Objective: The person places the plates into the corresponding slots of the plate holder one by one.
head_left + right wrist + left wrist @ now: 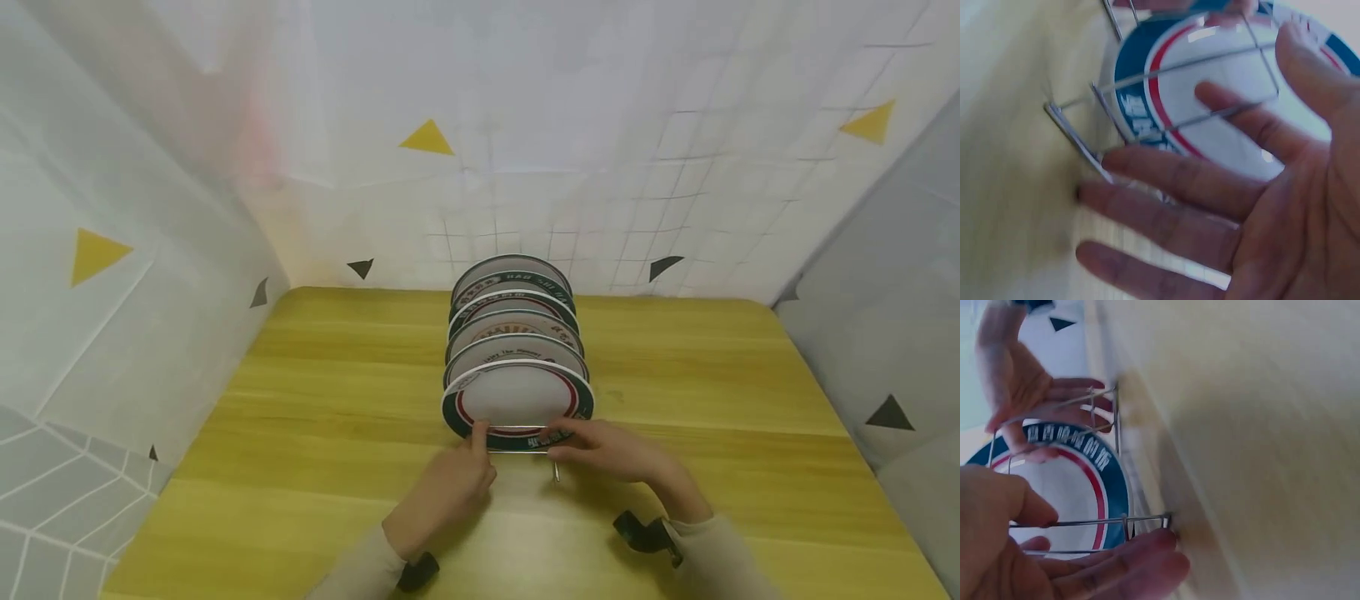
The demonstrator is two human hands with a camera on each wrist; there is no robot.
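Observation:
A wire plate rack [517,452] stands on the table with several round plates upright in a row. The front plate [517,396] is white with a red ring and a dark green rim bearing white lettering. My left hand [453,479] is at the rack's front left corner, and in the left wrist view its thumb and fingers lie on either side of the thin metal wires. At the front right corner is my right hand [611,450], fingers spread and fairly straight against the wires. The right wrist view shows its index finger overlapping the front plate's face.
The yellow wood-grain table [337,400] extends on both sides of the rack. Pale sheets with triangle patterns form a back wall [570,192] and side walls close to the table edges. A dark wrist mount [645,533] sits at my right cuff.

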